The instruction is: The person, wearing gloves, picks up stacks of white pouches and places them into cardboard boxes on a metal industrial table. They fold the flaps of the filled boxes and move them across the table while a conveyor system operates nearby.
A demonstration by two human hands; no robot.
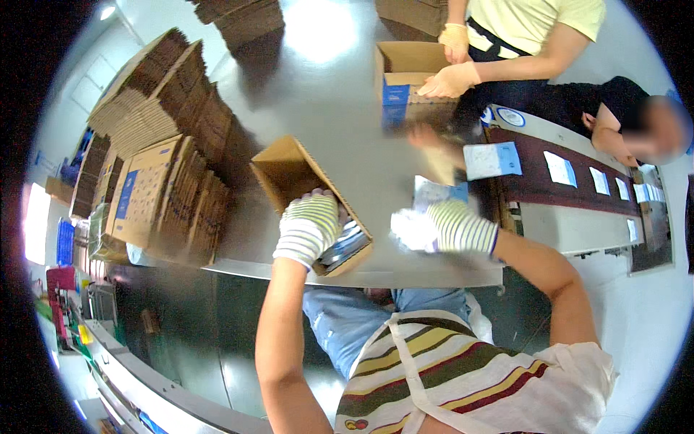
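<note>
My left hand [311, 226], in a white glove with green stripes, reaches into an open cardboard box [278, 160] tilted on the metal table. Its fingers lie extended over the contents, partly hidden by the box wall. Beside that hand, blue and silver packets [345, 244] stand packed at the box's near end. To the right, my right hand [463, 227], in a matching glove, is closed on a white packet [412, 228] smeared by motion. Just beyond it a blue and white packet [442, 189] lies on the table.
Flattened cartons [155, 195] are stacked at the left. On the right, a dark conveyor belt [535, 188] carries several packets. A person's gloved hand [452, 81] touches another open box [408, 61] across the table. Another blurred hand [434, 145] hovers near the belt's end.
</note>
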